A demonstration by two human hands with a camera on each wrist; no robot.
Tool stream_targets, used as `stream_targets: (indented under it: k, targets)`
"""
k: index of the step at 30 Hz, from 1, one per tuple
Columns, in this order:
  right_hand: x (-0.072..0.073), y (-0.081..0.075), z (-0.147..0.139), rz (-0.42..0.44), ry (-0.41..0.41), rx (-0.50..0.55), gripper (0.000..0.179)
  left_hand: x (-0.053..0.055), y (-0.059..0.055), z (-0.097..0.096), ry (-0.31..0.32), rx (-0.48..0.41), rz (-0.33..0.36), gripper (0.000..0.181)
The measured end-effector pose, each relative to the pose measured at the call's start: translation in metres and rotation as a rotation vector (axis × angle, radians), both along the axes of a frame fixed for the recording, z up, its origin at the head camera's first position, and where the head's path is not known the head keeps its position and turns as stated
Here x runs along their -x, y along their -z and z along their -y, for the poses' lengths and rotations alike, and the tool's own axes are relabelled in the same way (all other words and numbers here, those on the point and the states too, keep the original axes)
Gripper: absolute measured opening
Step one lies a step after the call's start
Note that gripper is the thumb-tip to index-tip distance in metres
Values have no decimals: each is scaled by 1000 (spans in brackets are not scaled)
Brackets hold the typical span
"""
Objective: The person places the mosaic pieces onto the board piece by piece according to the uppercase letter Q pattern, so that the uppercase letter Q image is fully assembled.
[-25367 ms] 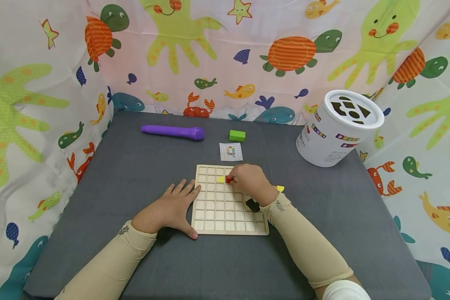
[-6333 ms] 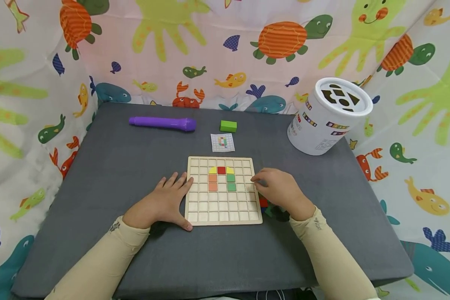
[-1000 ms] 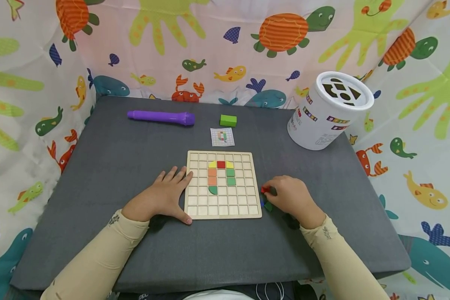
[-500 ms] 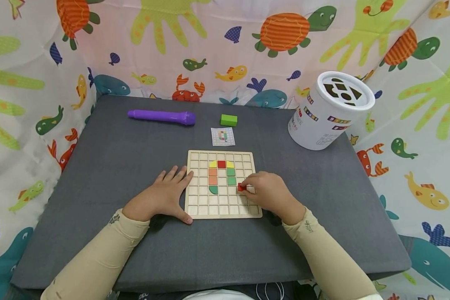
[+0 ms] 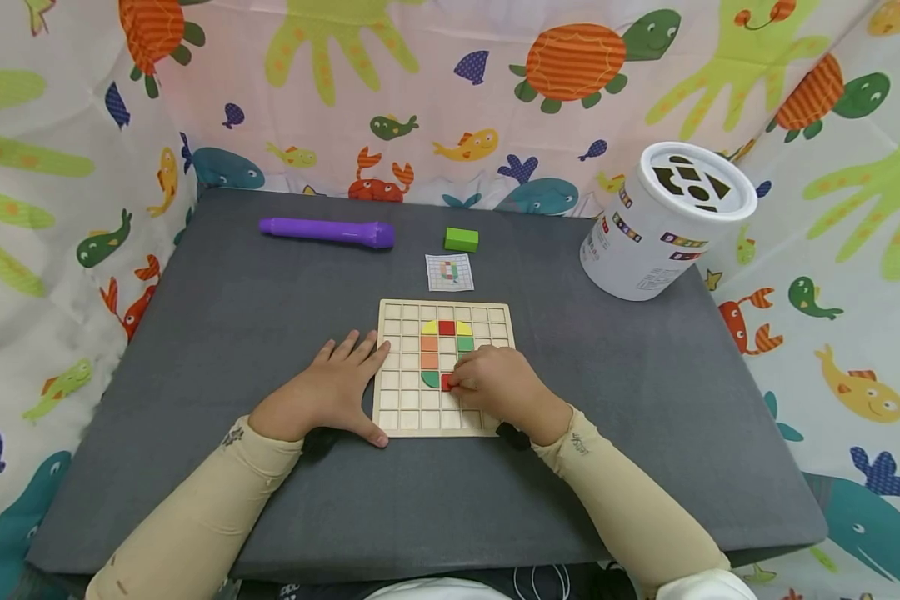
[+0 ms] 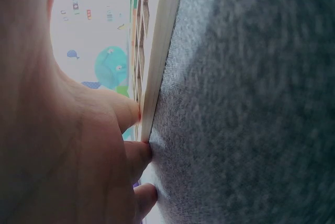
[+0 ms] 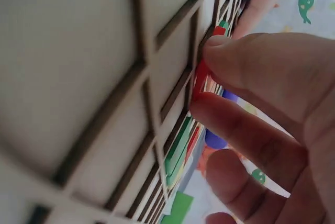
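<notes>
A wooden grid board (image 5: 412, 422) lies on the table. In its cells sit two yellow corner pieces (image 5: 429, 328), a red square (image 5: 446, 327), orange squares (image 5: 429, 360), green squares (image 5: 465, 343) and a green quarter-round piece (image 5: 430, 380). My right hand (image 5: 506, 387) pinches a red square tile (image 7: 200, 80) between thumb and index finger, at the cell just right of the quarter-round. Along the board's left edge my left hand (image 5: 318, 396) rests with fingers spread, fingertips and thumb touching the edge. My right hand hides part of the board's right side.
Behind the board lies a small pattern card (image 5: 450, 273) with a bright green block (image 5: 461, 240) beyond it. A purple stick-shaped toy (image 5: 326, 232) lies at the back left. A white bucket with a shape-cut lid (image 5: 656, 233) stands at the back right.
My right hand has taken a red tile from beside the board and carried it left over the grid. Since the earliest frame, several pieces have been added. My left hand stays put.
</notes>
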State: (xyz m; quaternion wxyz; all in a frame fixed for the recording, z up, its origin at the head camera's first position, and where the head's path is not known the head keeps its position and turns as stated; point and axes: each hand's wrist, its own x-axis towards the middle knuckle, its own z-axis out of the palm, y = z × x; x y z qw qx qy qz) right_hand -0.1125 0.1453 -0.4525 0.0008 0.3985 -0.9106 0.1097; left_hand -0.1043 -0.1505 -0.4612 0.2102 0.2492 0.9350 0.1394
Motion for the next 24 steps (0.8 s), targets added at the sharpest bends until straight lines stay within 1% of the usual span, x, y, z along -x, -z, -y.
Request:
stream_targets:
  k: [3,8,10,13,17,19,22,24]
  targets:
    - [1,-1,5,-20,-16,0,7,0,-1,0,1,0,-1,153]
    - [1,-4,8,-16,1,-25,7,0,-3,-1,3,3,3,153]
    - [1,-4,8,9,4,-28,8,0,-2,-1,3,3,5,153]
    - [1,-5,5,69,9,-15,11,2,4,-1,-3,7,4,155]
    - [-1,-6,-5,140,60,-4,18,4,16,1,-10,-3,-4,159]
    - [-3,-7,-13,159,103,1,19,5,19,2,-10,-8,-6,160]
    - [-5,-12,-26,177,159,22,18,4,17,2,-7,-7,-2,159]
    - [-7,-17,-35,173,198,26,17,3,12,2,-4,-9,3,158]
